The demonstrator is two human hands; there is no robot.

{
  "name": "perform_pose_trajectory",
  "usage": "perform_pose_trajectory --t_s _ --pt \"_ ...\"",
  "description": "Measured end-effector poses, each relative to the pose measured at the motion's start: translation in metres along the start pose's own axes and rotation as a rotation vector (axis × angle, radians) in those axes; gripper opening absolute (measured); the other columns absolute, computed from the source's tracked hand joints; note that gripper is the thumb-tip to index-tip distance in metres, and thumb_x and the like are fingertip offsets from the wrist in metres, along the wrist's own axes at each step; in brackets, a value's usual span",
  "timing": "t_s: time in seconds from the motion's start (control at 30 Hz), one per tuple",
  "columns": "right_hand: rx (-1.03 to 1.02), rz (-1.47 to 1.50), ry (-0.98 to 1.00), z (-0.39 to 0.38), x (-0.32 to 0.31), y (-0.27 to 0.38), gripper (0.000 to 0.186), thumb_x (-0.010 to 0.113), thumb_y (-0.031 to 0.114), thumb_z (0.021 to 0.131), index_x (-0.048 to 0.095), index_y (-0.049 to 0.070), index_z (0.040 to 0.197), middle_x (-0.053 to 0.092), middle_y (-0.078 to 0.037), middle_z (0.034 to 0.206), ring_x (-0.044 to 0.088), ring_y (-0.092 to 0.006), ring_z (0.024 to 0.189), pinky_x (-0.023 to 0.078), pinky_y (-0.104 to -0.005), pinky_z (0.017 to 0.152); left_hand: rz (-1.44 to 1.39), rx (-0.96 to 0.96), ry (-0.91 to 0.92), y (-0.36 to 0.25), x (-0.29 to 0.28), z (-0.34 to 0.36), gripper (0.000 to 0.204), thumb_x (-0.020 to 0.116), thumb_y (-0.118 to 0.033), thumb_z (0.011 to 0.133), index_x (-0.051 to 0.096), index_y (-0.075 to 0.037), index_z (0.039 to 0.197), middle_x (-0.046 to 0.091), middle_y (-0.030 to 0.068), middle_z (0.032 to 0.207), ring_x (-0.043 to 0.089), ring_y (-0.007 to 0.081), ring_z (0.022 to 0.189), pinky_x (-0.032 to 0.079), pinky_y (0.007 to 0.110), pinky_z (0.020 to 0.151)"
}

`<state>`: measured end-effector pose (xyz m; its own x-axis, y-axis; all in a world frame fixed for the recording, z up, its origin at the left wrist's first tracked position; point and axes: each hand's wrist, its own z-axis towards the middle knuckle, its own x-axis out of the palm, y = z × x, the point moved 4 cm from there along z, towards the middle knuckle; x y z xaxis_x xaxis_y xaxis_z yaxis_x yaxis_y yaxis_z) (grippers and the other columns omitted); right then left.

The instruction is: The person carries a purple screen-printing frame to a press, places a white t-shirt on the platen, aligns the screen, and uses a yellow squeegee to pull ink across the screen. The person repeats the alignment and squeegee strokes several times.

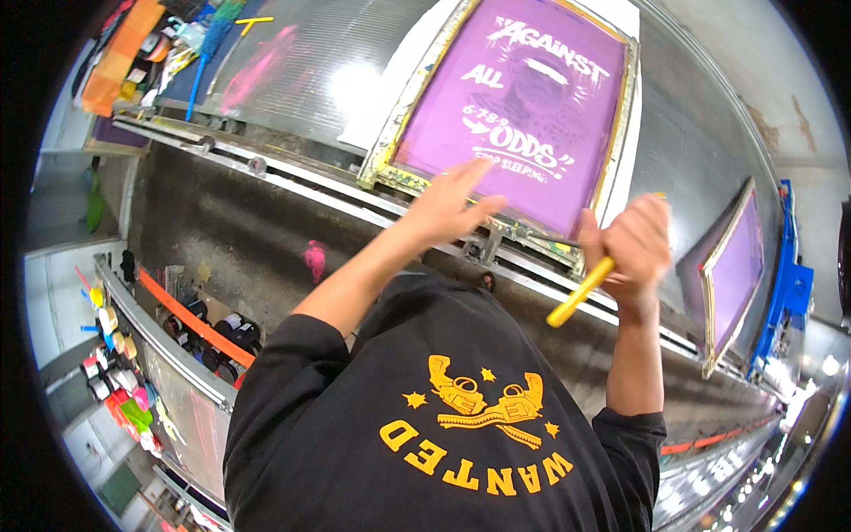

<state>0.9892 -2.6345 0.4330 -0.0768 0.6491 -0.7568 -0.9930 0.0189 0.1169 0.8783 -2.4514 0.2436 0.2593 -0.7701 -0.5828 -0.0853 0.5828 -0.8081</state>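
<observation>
A screen-printing frame with purple mesh and pale lettering lies before me on a long metal table. My left hand is over its near left edge, fingers stretched and thumb apart, slightly blurred, holding nothing. At the near right corner, my right hand is closed round the yellow crossbar of a T-handle wrench. The wrench's dark metal shaft points left toward a clamp on the rail by the frame's near edge. Whether the shaft's tip touches the clamp I cannot tell.
A second purple-mesh screen stands tilted at the right, near a blue metal part. Metal rails run along the table's near edge. Another yellow T-shaped tool and a blue brush lie far left. Shelves with dark containers stand behind left.
</observation>
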Motion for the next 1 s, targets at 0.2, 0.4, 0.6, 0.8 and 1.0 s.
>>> perform_pose_trajectory --t_s 0.2,0.4,0.6,0.8,1.0 --pt "0.396 -0.101 0.135 0.017 -0.003 0.008 0.036 0.094 0.020 0.070 0.061 0.007 0.069 0.050 -0.005 0.064 0.048 -0.0254 0.063 0.040 -0.0384 0.064 0.420 0.144 0.119 0.107 0.018 -0.046 0.092 0.071 -0.062 0.086 0.048 0.001 0.149 0.050 0.0217 0.151 0.042 0.0365 0.146 0.022 0.053 0.126" --pt "0.557 -0.115 0.361 0.005 0.023 0.025 0.019 0.089 0.012 0.076 0.071 0.006 0.082 0.056 -0.004 0.075 0.053 -0.0241 0.074 0.041 -0.0374 0.071 0.336 0.240 0.075 0.112 0.009 -0.049 0.094 0.074 -0.062 0.081 0.050 0.001 0.146 0.056 0.0194 0.143 0.045 0.0347 0.142 0.025 0.052 0.125" --pt "0.593 -0.179 0.367 0.012 0.036 0.033 0.016 0.086 0.011 0.079 0.071 0.006 0.081 0.056 -0.004 0.073 0.053 -0.0236 0.074 0.039 -0.0378 0.072 0.307 0.240 0.030 0.116 0.007 -0.050 0.091 0.077 -0.057 0.079 0.052 0.002 0.144 0.057 0.0192 0.140 0.047 0.0341 0.138 0.028 0.051 0.123" --pt "0.601 -0.206 0.410 0.009 0.043 0.042 0.015 0.084 0.012 0.082 0.071 0.007 0.084 0.057 -0.004 0.074 0.055 -0.0248 0.075 0.040 -0.0390 0.073 0.268 0.230 0.053 0.122 0.008 -0.048 0.090 0.079 -0.054 0.078 0.052 0.001 0.144 0.058 0.0182 0.139 0.048 0.0335 0.137 0.029 0.051 0.122" --pt "0.812 -0.159 0.774 0.007 0.042 0.053 0.015 0.067 0.006 0.087 0.068 0.005 0.102 0.068 -0.015 0.084 0.064 -0.0375 0.080 0.048 -0.0469 0.075 0.193 0.147 0.095 0.119 0.002 -0.041 0.079 0.076 -0.051 0.085 0.057 0.004 0.139 0.060 0.0208 0.138 0.050 0.0343 0.136 0.030 0.049 0.121"
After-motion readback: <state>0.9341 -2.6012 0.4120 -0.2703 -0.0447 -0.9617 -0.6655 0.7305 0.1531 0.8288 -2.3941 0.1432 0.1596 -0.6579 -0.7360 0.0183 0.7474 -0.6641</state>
